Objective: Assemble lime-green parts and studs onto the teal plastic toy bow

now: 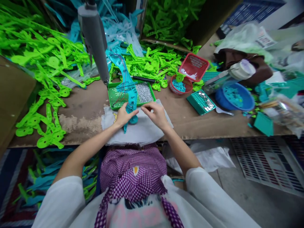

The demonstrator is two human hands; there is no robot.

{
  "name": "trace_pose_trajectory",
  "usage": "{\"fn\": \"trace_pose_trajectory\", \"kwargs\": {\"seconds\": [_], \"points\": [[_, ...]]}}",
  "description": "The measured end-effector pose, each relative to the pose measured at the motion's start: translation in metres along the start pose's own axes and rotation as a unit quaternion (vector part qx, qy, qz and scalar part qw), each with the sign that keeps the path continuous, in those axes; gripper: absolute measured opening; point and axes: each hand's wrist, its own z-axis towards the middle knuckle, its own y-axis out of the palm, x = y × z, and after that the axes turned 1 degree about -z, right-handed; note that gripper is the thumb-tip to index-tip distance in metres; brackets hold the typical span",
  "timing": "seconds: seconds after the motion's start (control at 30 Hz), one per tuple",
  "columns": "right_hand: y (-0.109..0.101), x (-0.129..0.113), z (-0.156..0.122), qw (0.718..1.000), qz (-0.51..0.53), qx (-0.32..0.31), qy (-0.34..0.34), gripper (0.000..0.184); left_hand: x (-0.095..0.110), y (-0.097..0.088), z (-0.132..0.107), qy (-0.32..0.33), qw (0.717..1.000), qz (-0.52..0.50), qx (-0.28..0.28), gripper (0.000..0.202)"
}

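Note:
My left hand (123,115) is closed on a long teal plastic part (129,95) that lies across a white cloth (140,131) and up over a green tray (116,98). Thin red and blue wires run along the part. My right hand (155,114) hovers just right of it, fingertips pinched together near the tray's front edge; what they hold, if anything, is too small to make out. The tray's right half holds a heap of tiny silver screws (143,92). A grey powered screwdriver (95,38) hangs above the tray's left side.
Piles of green plastic parts (45,60) cover the left and back of the brown table (80,110). To the right stand a red basket (193,66), a small red bowl (180,85), a teal tray of silver discs (201,101) and a blue bowl (235,96).

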Motion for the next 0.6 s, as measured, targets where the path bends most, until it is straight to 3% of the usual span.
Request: {"fn": "trace_pose_trajectory", "kwargs": {"seconds": [0.07,0.13,0.27,0.37,0.5,0.6], "points": [[0.009,-0.007,0.014,0.998,0.014,0.047,-0.049,0.021,0.000,0.002,0.000,0.011,1.000,0.000,0.009,0.045],[0.023,-0.008,0.026,0.996,0.005,0.041,-0.077,0.021,0.000,0.003,0.000,0.015,1.000,0.000,0.020,0.046],[0.040,0.001,0.032,0.997,-0.014,0.029,-0.071,0.022,0.000,0.005,0.000,0.011,1.000,0.008,0.026,0.044],[0.035,0.006,0.019,0.997,-0.006,0.037,-0.070,0.023,0.000,0.003,0.000,0.013,1.000,-0.003,0.022,0.042],[0.020,0.010,-0.008,0.992,0.006,0.129,-0.005,0.024,0.002,-0.007,0.000,-0.007,1.000,0.000,0.011,0.042],[0.022,0.016,-0.022,0.998,-0.018,0.066,0.015,0.020,0.004,-0.015,0.000,-0.014,1.000,0.016,0.019,0.041]]}}
